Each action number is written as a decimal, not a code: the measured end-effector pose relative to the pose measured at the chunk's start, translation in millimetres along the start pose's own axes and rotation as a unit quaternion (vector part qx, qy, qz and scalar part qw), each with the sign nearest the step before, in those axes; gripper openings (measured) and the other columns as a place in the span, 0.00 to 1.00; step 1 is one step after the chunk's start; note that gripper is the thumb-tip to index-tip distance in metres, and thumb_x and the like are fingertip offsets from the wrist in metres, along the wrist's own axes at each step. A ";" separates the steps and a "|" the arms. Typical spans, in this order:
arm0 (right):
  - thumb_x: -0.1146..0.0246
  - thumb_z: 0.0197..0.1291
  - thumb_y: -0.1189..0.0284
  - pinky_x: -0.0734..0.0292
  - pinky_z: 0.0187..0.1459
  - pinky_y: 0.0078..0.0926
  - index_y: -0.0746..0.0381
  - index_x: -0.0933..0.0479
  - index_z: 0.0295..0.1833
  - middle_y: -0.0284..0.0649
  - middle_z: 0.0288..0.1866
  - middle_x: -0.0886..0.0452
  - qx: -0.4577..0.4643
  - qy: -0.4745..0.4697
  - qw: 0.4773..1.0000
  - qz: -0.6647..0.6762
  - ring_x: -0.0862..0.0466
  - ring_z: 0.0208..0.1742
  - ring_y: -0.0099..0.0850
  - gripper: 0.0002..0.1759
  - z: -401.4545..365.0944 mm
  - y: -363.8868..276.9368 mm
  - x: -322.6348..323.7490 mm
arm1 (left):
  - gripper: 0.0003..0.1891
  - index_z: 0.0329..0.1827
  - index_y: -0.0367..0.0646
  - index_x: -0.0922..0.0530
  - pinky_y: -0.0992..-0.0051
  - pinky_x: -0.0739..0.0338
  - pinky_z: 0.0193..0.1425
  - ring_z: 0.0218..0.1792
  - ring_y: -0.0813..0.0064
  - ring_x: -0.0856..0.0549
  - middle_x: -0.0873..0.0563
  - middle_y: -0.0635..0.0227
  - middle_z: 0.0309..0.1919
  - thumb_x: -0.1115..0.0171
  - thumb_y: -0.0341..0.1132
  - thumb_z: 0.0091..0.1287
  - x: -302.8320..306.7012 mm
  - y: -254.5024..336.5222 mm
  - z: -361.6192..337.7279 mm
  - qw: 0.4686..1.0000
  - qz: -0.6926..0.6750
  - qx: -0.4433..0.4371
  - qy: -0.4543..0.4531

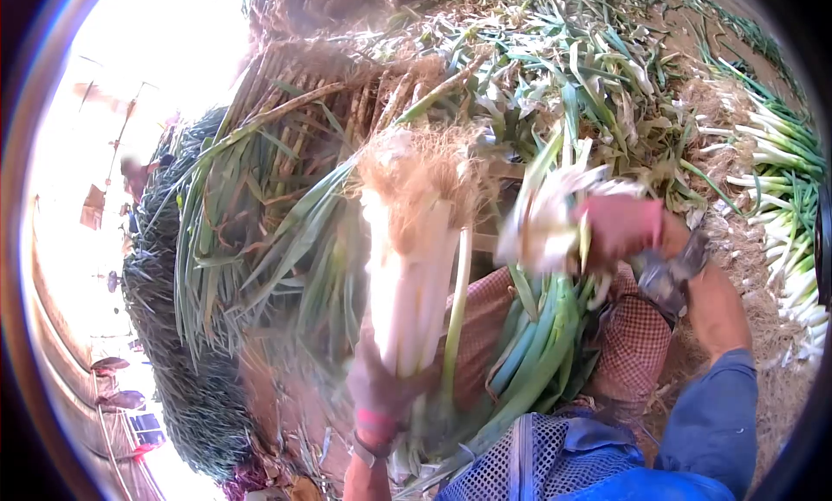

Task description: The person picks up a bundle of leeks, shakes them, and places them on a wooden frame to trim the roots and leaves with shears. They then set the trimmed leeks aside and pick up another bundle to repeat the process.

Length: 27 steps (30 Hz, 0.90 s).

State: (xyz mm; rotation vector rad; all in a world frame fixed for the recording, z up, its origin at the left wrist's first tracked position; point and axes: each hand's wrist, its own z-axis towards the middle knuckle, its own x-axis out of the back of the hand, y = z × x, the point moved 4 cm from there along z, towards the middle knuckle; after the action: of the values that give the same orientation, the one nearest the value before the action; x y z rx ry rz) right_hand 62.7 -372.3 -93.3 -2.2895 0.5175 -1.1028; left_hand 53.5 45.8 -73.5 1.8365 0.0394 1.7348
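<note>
The left hand (381, 393) is clenching its grip round a bunch of spring onions (416, 276), holding it upright over the lap (637, 345) with the frizzy brown roots pointing up and the long white shanks showing clean. The right hand (620, 228), gloved and blurred by motion, is grasping pale outer skins (546, 224) just beside the bunch, so the step in hand is probably peeling. The next move calls for a firm left grip while the skins are being pulled clear of the shanks. Green tops (537, 354) are hanging down across the lap. Cleaned stalks (784, 172) are lying in rows along the ground's right edge, and an unpeeled heap (260, 206) is piling up at the left.
</note>
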 end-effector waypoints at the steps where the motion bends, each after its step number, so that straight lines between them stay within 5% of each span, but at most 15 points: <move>1: 0.19 0.49 0.59 0.14 0.50 0.40 0.62 0.13 0.47 0.45 0.41 0.09 0.045 -0.012 0.998 -0.032 0.10 0.43 0.36 0.24 -6.9 -21.2 3.0 | 0.69 0.84 0.31 0.40 0.55 0.12 0.61 0.57 0.46 0.09 0.14 0.42 0.62 0.07 0.51 0.40 -0.6 0.3 -1.2 1.000 -0.002 0.003 0.004; 3: 0.20 0.52 0.59 0.13 0.46 0.38 0.62 0.13 0.43 0.44 0.38 0.09 0.096 0.102 0.969 -0.203 0.09 0.37 0.36 0.20 1.2 -19.6 35.9 | 0.69 0.85 0.32 0.41 0.54 0.12 0.57 0.56 0.44 0.09 0.15 0.41 0.63 0.08 0.52 0.41 -5.3 -1.0 -3.4 1.000 0.021 -0.004 0.004; 4: 0.21 0.54 0.60 0.12 0.43 0.36 0.62 0.12 0.42 0.43 0.37 0.09 0.100 0.222 0.911 -0.334 0.09 0.34 0.35 0.18 17.5 6.6 85.4 | 0.69 0.85 0.32 0.41 0.54 0.12 0.57 0.56 0.44 0.09 0.15 0.41 0.63 0.08 0.52 0.41 -7.9 -2.1 -5.5 1.000 0.019 0.002 0.007; 5: 0.24 0.62 0.63 0.12 0.37 0.35 0.62 0.13 0.53 0.42 0.36 0.10 -0.005 0.280 0.958 -0.065 0.10 0.30 0.34 0.18 22.0 46.6 143.5 | 0.69 0.85 0.32 0.41 0.53 0.12 0.54 0.53 0.43 0.10 0.14 0.42 0.61 0.08 0.52 0.42 -11.2 -0.1 -6.8 0.999 0.035 -0.021 0.021; 6: 0.28 0.69 0.66 0.11 0.37 0.33 0.63 0.18 0.67 0.43 0.40 0.10 -0.218 0.450 0.856 -0.135 0.09 0.31 0.34 0.24 -23.0 -7.5 177.1 | 0.69 0.85 0.33 0.42 0.52 0.12 0.52 0.51 0.42 0.10 0.14 0.42 0.60 0.08 0.53 0.43 -13.2 3.1 -10.8 0.997 0.051 -0.042 0.037; 8: 0.27 0.68 0.60 0.10 0.47 0.35 0.65 0.22 0.73 0.50 0.46 0.09 -0.251 0.518 0.773 -0.265 0.07 0.50 0.38 0.33 -42.0 -8.2 224.3 | 0.69 0.86 0.33 0.43 0.51 0.14 0.45 0.44 0.43 0.11 0.15 0.45 0.53 0.10 0.54 0.45 -15.0 11.5 -15.0 0.995 0.075 -0.027 0.062; 9: 0.27 0.69 0.60 0.10 0.48 0.35 0.65 0.22 0.73 0.50 0.46 0.09 -0.139 0.540 0.809 -0.187 0.07 0.50 0.38 0.33 -49.8 -34.1 213.4 | 0.68 0.86 0.33 0.43 0.51 0.15 0.43 0.42 0.45 0.12 0.15 0.46 0.50 0.11 0.54 0.45 -15.3 16.4 -15.6 0.992 0.101 -0.033 0.067; 12: 0.29 0.71 0.57 0.12 0.55 0.35 0.64 0.19 0.71 0.52 0.47 0.10 0.046 0.437 0.893 -0.097 0.08 0.51 0.35 0.30 -27.4 -90.3 154.7 | 0.64 0.86 0.34 0.40 0.52 0.18 0.41 0.39 0.49 0.13 0.17 0.51 0.45 0.15 0.56 0.49 -24.7 24.9 -17.0 0.984 0.144 -0.045 0.096; 14: 0.31 0.73 0.51 0.14 0.59 0.39 0.65 0.17 0.69 0.53 0.51 0.10 0.010 0.301 0.945 -0.131 0.09 0.51 0.38 0.32 -8.0 -133.2 113.0 | 0.60 0.85 0.36 0.36 0.50 0.18 0.42 0.39 0.49 0.13 0.17 0.50 0.48 0.16 0.56 0.51 -29.8 32.8 -20.1 0.974 0.188 -0.065 0.112; 16: 0.35 0.72 0.39 0.17 0.60 0.43 0.65 0.16 0.66 0.50 0.48 0.11 0.127 0.342 0.901 -0.236 0.11 0.48 0.39 0.39 11.5 -152.2 82.4 | 0.56 0.85 0.38 0.34 0.50 0.19 0.46 0.43 0.49 0.14 0.18 0.49 0.51 0.18 0.54 0.54 -39.2 32.5 -26.3 0.978 0.193 -0.043 0.072; 19: 0.39 0.69 0.29 0.22 0.61 0.44 0.60 0.13 0.60 0.47 0.44 0.10 0.037 0.292 0.855 -0.427 0.10 0.49 0.38 0.43 46.1 -167.0 44.1 | 0.49 0.85 0.41 0.34 0.48 0.22 0.54 0.51 0.48 0.17 0.19 0.48 0.54 0.24 0.52 0.62 -46.3 40.6 -30.6 0.972 0.217 -0.051 0.072; 20: 0.38 0.69 0.33 0.21 0.61 0.44 0.59 0.12 0.57 0.47 0.49 0.09 -0.028 0.161 0.889 -0.427 0.09 0.54 0.41 0.38 59.4 -171.9 36.8 | 0.49 0.85 0.41 0.34 0.48 0.22 0.54 0.51 0.48 0.17 0.19 0.48 0.54 0.24 0.52 0.62 -48.1 40.5 -31.5 0.974 0.210 -0.047 0.071; 23: 0.33 0.69 0.42 0.21 0.62 0.46 0.59 0.12 0.53 0.46 0.49 0.08 -0.043 0.048 0.912 -0.406 0.08 0.53 0.43 0.29 81.4 -162.4 5.9 | 0.43 0.84 0.43 0.31 0.48 0.22 0.53 0.49 0.49 0.17 0.19 0.48 0.54 0.30 0.52 0.68 -51.3 41.6 -33.0 0.959 0.249 -0.077 0.110; 25: 0.30 0.66 0.53 0.19 0.61 0.49 0.59 0.12 0.53 0.48 0.49 0.08 -0.008 0.087 0.926 -0.367 0.08 0.52 0.45 0.22 92.9 -139.5 2.2 | 0.38 0.82 0.45 0.28 0.48 0.21 0.53 0.48 0.50 0.17 0.19 0.48 0.55 0.35 0.52 0.72 -55.7 39.5 -33.9 0.950 0.285 -0.085 0.094; 27: 0.35 0.72 0.68 0.12 0.51 0.39 0.58 0.13 0.56 0.48 0.47 0.09 -0.044 0.250 0.871 -0.421 0.08 0.47 0.44 0.12 95.4 -101.8 59.0 | 0.37 0.82 0.46 0.28 0.48 0.21 0.52 0.48 0.50 0.17 0.19 0.48 0.55 0.35 0.52 0.72 -53.4 39.6 -37.5 0.954 0.278 -0.083 0.074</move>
State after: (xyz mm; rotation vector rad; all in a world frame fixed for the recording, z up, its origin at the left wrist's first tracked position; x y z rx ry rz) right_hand 184.5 -296.3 -45.0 -2.3283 -0.3326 -2.1488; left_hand -3.3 6.2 -105.6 1.6865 -0.5981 2.1708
